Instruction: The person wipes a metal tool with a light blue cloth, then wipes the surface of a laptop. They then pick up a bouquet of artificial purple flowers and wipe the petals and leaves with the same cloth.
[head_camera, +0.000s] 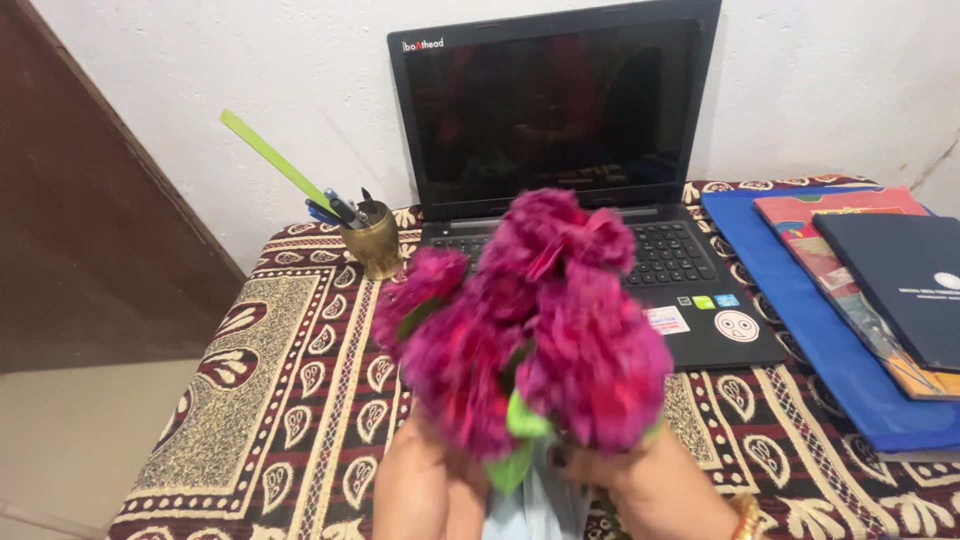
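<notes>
A bunch of magenta flowers with a few green leaves fills the middle of the head view, blurred. Both hands hold it from below at the stems. My left hand grips the left side of the stems. On the right side is my right hand, with a gold bangle at the wrist. A pale blue thing shows between the hands under the stems; what it is I cannot tell. The flowers hide part of the laptop's keyboard.
An open black laptop with a dark screen stands at the back of a table with a patterned maroon cloth. A brass pen holder with a green ruler is back left. Stacked blue folder and books lie right. White wall behind.
</notes>
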